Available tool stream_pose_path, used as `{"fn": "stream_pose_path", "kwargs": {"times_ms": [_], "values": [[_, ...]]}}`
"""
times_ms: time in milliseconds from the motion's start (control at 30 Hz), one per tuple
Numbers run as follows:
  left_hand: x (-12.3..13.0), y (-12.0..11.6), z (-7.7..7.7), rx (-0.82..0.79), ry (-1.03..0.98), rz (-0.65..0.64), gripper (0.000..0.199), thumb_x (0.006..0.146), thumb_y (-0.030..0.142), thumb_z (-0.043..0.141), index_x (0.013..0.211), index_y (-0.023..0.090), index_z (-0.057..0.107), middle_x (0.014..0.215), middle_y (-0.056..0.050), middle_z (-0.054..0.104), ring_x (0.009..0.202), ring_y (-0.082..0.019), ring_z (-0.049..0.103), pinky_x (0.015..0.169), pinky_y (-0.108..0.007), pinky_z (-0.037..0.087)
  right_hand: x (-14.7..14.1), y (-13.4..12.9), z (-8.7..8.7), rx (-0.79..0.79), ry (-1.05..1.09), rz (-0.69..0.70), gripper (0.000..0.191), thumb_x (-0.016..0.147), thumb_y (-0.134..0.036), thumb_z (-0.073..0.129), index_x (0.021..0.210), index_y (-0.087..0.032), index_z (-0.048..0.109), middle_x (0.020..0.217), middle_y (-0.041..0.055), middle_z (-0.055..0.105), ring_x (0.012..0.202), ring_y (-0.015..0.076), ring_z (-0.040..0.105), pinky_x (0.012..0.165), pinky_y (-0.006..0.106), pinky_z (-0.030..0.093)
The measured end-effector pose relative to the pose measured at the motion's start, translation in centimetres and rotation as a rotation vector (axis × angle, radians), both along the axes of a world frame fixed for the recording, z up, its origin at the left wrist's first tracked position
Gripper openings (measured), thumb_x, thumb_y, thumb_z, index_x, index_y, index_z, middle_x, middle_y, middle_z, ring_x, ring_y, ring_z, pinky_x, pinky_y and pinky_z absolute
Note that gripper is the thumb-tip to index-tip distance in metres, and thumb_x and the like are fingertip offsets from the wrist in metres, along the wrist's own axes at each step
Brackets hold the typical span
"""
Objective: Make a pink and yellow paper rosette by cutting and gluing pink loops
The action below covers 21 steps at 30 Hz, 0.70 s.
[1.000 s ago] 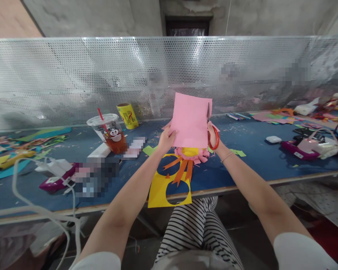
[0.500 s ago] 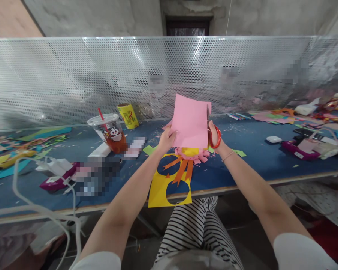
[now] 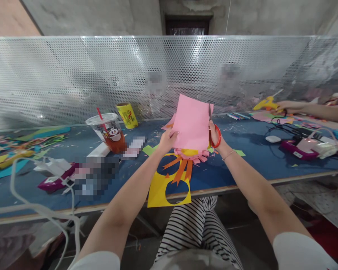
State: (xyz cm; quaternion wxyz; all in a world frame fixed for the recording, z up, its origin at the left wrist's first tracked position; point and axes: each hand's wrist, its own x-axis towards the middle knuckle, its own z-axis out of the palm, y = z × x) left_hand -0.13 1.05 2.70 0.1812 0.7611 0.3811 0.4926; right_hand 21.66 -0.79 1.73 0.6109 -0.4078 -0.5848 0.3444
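Pinching the rectangular pink paper sheet (image 3: 193,123) at frame centre by its left side in the left hand (image 3: 167,140); gripping red-handled metal scissors (image 3: 220,136) in the curled right hand (image 3: 213,132), with blades along the sheet's right edge. Best to tension evenly and snip slowly.

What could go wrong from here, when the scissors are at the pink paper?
The scissors could stray from the intended line, as the right hand works against paper held up in the air.
A falling scrap might land on the rosette below.
The yellow sheet overhangs the table edge, so an arm may knock it down.
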Motion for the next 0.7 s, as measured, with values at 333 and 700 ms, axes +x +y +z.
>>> {"fn": "stream_pose_path", "kwargs": {"times_ms": [333,700], "values": [[-0.25,-0.14,0.06,-0.003,0.073,0.021,0.027,0.079,0.030,0.046,0.096,0.012,0.058,0.087,-0.006,0.063,0.081,-0.017,0.055,0.074,-0.028,0.043,-0.08,-0.43,0.61,-0.064,0.026,0.034,0.076,0.077,-0.073,0.013,0.116,-0.020,0.051,0.095,0.0075,0.066,0.089,0.0229,0.063,0.072,0.037,0.052],[-0.11,-0.43,0.19,-0.026,0.103,0.026,0.027,0.078,0.033,0.047,0.091,0.012,0.058,0.076,-0.003,0.060,0.071,-0.014,0.053,0.067,-0.025,0.042,0.52,-0.49,0.57,-0.157,0.117,0.078,0.074,0.075,-0.073,0.020,0.109,-0.018,0.055,0.081,0.0074,0.067,0.080,0.0242,0.064,0.065,0.037,0.051]]}}
